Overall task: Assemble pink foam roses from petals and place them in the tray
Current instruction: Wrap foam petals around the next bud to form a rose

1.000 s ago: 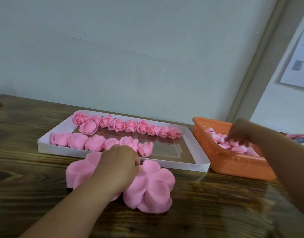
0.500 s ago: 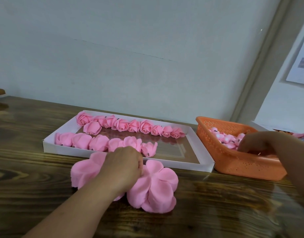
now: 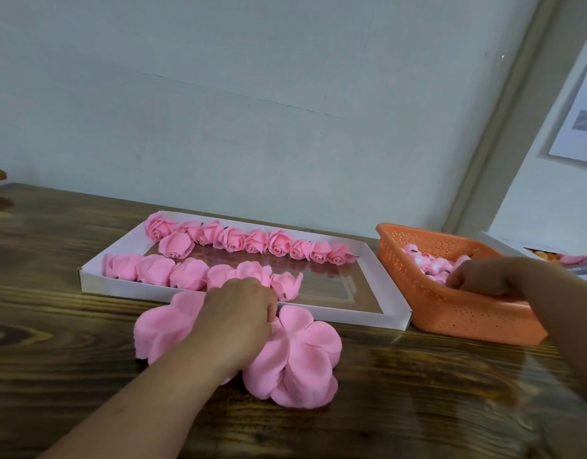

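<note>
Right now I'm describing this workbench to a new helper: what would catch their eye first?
Probably the big pile of pink petals on the dark wooden table, with the left hand resting on it. Just behind lies a white tray holding two rows of pink roses. At the right, the right hand reaches into an orange basket of small pink pieces.

The left hand rests on a pile of pink petals on the wooden table, just in front of the white tray holding two rows of roses. The right hand reaches into the orange basket of rose centres.
</note>
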`<act>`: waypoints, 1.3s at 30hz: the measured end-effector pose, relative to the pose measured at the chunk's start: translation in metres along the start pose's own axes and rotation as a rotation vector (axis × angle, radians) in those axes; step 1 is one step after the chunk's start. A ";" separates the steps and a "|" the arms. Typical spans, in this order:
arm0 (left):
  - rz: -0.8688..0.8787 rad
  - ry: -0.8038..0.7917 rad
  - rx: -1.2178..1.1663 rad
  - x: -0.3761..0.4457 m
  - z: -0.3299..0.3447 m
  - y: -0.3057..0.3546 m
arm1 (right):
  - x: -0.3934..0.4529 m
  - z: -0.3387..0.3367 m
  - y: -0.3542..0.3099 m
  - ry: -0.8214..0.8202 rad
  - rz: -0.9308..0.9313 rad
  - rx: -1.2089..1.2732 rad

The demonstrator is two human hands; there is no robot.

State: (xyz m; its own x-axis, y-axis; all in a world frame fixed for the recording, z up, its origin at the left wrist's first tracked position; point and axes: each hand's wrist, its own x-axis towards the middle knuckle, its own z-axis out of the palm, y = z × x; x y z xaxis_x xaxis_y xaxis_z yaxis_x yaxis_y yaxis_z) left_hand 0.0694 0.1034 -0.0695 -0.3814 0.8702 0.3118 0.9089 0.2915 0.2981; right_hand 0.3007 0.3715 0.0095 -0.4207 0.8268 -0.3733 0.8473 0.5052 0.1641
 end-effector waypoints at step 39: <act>0.165 -0.118 0.014 0.029 0.011 0.004 | -0.025 -0.015 -0.023 0.887 -0.107 0.617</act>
State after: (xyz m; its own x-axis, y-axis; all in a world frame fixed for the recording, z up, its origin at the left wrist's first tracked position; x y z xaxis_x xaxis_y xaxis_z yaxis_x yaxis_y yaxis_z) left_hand 0.0637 0.1339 -0.0694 -0.2056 0.9469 0.2473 0.9599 0.1460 0.2392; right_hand 0.2870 0.3430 0.0283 -0.3768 0.7949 0.4755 0.7047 0.5792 -0.4098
